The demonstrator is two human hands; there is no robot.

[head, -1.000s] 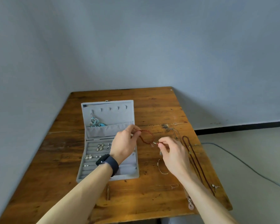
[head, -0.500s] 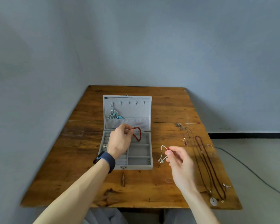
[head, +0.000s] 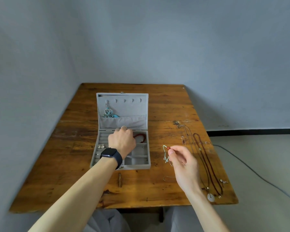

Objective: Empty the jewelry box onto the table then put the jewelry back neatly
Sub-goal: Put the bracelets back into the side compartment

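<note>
Resting now in the gray jewelry box's (head: 137, 166) far right compartment, the red bracelet (head: 140, 136) no longer dangles above. My left hand (head: 122, 142) hides its end, so I cannot tell whether it grips. My right hand (head: 182, 163) pinches a pale-green bracelet (head: 165, 153) beside the box, over the wooden table (head: 166, 104).

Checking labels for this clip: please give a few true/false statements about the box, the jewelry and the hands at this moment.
1. The jewelry box stands open. True.
2. The right hand holds nothing. False: it pinches a thin bracelet with a red bead.
3. The red bracelet lies on the table. False: it is in the box's far right compartment, beside the left hand.
4. Long necklaces lie on the table to the right of the box. True.
</note>
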